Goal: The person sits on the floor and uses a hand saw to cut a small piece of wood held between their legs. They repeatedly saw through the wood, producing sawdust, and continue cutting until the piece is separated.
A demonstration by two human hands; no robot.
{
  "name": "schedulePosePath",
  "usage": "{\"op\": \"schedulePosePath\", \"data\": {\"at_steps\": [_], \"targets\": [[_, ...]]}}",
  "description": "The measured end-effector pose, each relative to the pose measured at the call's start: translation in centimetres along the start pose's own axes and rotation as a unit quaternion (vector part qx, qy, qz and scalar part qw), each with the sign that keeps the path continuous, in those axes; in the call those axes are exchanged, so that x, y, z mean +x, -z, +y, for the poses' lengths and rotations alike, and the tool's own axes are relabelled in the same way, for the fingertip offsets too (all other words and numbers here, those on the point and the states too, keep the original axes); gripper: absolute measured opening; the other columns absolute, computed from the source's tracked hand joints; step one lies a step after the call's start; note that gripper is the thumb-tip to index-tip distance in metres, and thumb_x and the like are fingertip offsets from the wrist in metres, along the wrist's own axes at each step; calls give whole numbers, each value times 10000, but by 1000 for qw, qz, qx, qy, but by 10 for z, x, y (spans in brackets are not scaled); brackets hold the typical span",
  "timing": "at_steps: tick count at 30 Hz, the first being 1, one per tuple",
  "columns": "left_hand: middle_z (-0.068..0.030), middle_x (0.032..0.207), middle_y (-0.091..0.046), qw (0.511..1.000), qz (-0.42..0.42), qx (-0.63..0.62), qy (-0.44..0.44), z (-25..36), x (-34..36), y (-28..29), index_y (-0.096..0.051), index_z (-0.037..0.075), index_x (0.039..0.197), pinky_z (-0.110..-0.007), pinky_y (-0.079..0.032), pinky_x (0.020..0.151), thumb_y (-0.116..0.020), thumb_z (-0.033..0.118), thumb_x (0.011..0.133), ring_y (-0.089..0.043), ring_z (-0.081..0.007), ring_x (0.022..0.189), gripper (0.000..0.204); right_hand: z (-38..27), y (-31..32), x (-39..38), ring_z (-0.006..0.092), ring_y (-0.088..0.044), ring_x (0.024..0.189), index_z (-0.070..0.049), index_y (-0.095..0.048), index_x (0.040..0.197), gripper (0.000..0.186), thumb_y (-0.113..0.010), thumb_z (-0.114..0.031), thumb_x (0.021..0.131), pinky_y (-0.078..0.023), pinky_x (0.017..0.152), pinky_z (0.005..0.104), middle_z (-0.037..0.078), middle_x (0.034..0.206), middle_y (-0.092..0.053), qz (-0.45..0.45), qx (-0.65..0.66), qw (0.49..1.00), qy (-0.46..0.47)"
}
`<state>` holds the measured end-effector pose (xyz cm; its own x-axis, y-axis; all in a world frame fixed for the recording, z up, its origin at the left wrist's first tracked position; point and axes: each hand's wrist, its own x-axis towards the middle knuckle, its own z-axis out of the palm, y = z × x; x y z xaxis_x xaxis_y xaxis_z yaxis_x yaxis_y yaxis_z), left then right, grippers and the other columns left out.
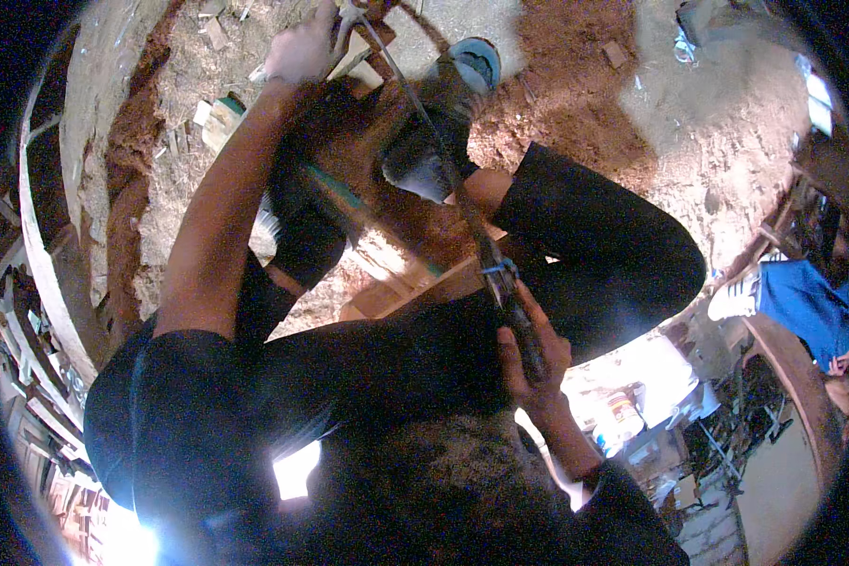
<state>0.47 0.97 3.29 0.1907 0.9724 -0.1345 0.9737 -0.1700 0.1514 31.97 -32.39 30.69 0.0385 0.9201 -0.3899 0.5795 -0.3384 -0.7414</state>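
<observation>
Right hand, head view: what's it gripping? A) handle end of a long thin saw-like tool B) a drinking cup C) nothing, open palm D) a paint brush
A: the right hand is closed around the dark handle of a long thin saw-like tool whose blade runs up to the left hand, which holds a wooden piece on the sawdust-covered ground.

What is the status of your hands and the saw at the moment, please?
Left hand gripping the far end of the saw. Right hand shut on its handle. Foot in a dark shoe planted on the wood piece beneath the blade.
</observation>
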Motion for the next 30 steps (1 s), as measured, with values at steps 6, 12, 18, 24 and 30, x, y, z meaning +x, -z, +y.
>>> {"op": "schedulePosePath", "data": {"at_steps": [6, 12, 18, 24, 30], "targets": [[-293, 1052, -662, 975, 202, 57, -74, 25, -3, 6, -498, 40, 1233, -578, -545, 736, -483, 455, 1046, -671, -497, 891, 456, -8, -3, 21, 173, -750, 830, 11, -551, 1439, 513, -682, -166, 976, -570, 733, 307, 211, 1131, -746, -28, 30, 998, -38], [-260, 888, -725, 998, 66, -15, -14, -12, 4, -9, -494, 105, 1205, -602, -565, 683, -459, 510, 1048, -710, -487, 805, 435, -3, -8, 19, 338, -763, 826, -78, -496, 1496, 575, -677, -225, 970, -603, 738, 432, 190, 1035, -756, -32, 21, 999, 3], [-250, 1052, -719, 999, -27, 12, 45, 8, 2, 11, -525, 96, 1223, -588, -570, 768, -537, 505, 1014, -708, -485, 902, 460, -2, -2, -4, 245, -758, 857, -18, -532, 1460, 536, -674, -214, 981, -581, 749, 354, 191, 1071, -758, -17, 17, 999, -21], [-294, 1042, -653, 991, 121, -5, -57, 30, -10, 19, -514, 4, 1212, -569, -535, 750, -539, 404, 1028, -674, -475, 888, 440, -14, -11, 39, 173, -756, 855, 14, -549, 1438, 517, -678, -189, 980, -574, 749, 318, 185, 1156, -752, -2, 40, 999, -27], [-245, 916, -702, 991, 57, -38, -119, 28, -16, 38, -500, 8, 1160, -573, -537, 743, -530, 408, 1030, -707, -428, 830, 422, -11, -7, 26, 167, -751, 837, 18, -539, 1445, 520, -674, -183, 984, -573, 736, 303, 189, 1153, -751, 5, 50, 999, 16]]}}
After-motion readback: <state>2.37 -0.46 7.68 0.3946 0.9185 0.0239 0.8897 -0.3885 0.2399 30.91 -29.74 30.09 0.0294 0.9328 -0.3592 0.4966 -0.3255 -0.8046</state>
